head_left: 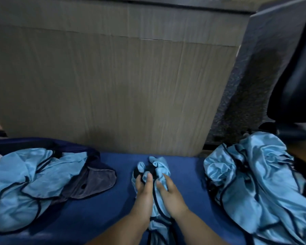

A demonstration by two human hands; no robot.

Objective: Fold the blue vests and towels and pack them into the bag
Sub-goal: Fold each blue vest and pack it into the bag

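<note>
A crumpled light-blue vest [158, 167] with black trim lies bunched in the middle of the dark blue surface [102, 206]. My left hand [144, 190] grips its left side, thumb on top of the cloth. My right hand [168, 190] holds its right side with the fingers curled into the folds. A pile of light-blue vests [25, 183] lies at the left, partly inside a dark navy bag [48, 144]. A second heap of vests [258, 186] sits at the right.
A dark grey towel [94, 183] pokes out from under the left pile. A tall wooden panel [113, 85] stands right behind the surface. A speckled dark board [265, 68] and a black chair [297, 89] are at the right.
</note>
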